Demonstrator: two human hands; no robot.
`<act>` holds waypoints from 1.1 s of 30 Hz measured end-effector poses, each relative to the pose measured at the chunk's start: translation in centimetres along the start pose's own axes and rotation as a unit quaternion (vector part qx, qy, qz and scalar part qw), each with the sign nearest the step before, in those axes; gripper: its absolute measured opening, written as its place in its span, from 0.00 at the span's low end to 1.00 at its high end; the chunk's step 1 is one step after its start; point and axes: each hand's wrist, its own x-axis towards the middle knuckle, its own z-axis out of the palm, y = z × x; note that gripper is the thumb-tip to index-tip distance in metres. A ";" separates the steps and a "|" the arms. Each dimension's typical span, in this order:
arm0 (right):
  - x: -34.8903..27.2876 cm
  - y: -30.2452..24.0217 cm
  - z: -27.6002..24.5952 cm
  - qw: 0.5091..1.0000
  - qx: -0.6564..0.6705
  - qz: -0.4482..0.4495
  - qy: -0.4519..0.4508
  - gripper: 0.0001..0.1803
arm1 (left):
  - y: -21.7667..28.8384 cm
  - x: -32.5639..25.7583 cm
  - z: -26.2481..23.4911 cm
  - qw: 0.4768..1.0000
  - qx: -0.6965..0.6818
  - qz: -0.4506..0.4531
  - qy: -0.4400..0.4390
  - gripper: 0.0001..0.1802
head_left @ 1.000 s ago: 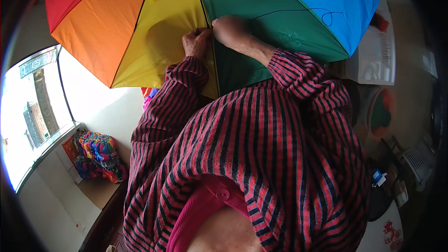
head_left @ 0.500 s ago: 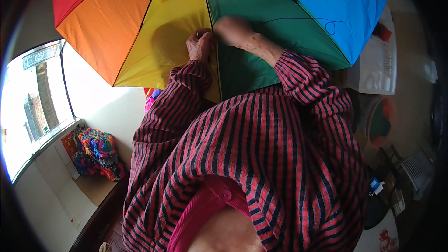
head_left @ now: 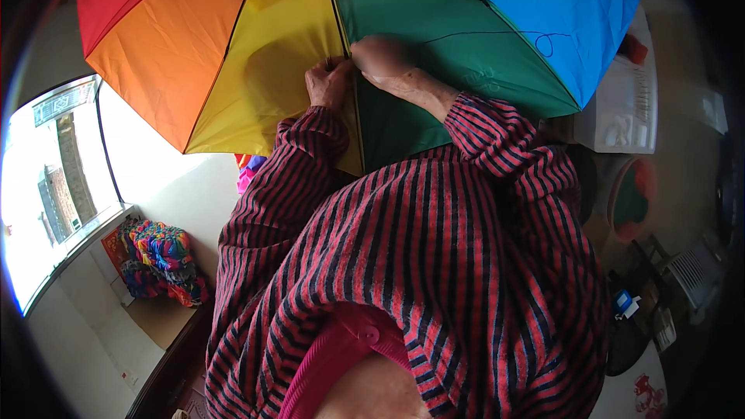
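An opened umbrella (head_left: 458, 77) with panels of red, orange, yellow, green and blue spreads before me. My left hand (head_left: 329, 85) is closed in a pinch on the umbrella at the dark seam between the yellow and green panels. Just to the right of it, over the green panel, my right hand (head_left: 384, 58) almost touches the left fingertips; it is blurred, so its fingers cannot be made out. A thin dark thread (head_left: 497, 32) runs from beside my right hand across the green panel and ends in a small loop on the blue one.
Left of me is a bright window (head_left: 54, 178), with a bundle of multicoloured knitted stuff (head_left: 159, 252) below it. On the right stand a white plastic container (head_left: 621, 120), a round tub (head_left: 630, 200) with red and green contents, and a grey slatted stool (head_left: 693, 275).
The umbrella has shifted slightly left. Both hands have moved a little left with it and stay close together at the seam. My right hand is blurred in both frames.
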 end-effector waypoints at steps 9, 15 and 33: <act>0.8 1.6 0.3 0.997 0.042 -0.063 0.007 0.06 | 0.1 -0.6 0.7 0.993 -0.118 0.013 -0.002 0.10; 0.4 1.1 0.9 0.997 0.050 -0.053 0.024 0.06 | -0.4 0.2 -0.4 0.993 -0.102 -0.032 -0.051 0.10; 0.2 1.3 1.2 0.993 0.092 -0.046 0.056 0.05 | 0.2 0.3 0.1 0.994 -0.103 -0.034 -0.013 0.08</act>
